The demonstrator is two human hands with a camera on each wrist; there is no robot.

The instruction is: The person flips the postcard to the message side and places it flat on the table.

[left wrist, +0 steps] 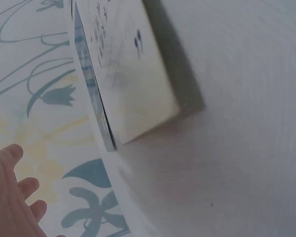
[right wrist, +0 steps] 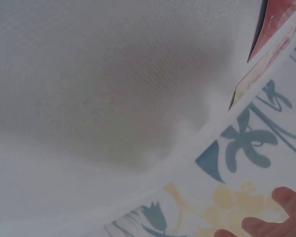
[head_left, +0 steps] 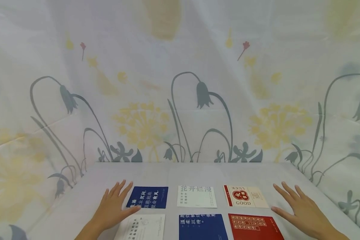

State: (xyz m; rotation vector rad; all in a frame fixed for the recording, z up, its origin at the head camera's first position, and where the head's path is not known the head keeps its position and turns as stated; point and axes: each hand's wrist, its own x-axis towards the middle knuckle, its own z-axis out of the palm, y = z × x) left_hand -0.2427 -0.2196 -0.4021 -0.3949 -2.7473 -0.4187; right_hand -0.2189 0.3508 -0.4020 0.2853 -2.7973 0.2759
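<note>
Flowered curtain [head_left: 156, 60] hung behind white tabletop [head_left: 197, 173]; person's left grip [head_left: 112, 205] and right grip [head_left: 302, 211], both spread, flanked six cards [head_left: 202, 228].

left hand [head_left: 113, 207]: is showing its back, fingers spreading, thumb pointing inward | right hand [head_left: 302, 210]: is mirroring this pose | 2 hands: are standing apart

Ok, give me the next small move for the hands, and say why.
Probably bring the right hand to the right edge of the GOOD card and pinch it there: the hand is open, holds nothing, and in the head view shows just beside that edge, with no other card between.
</note>
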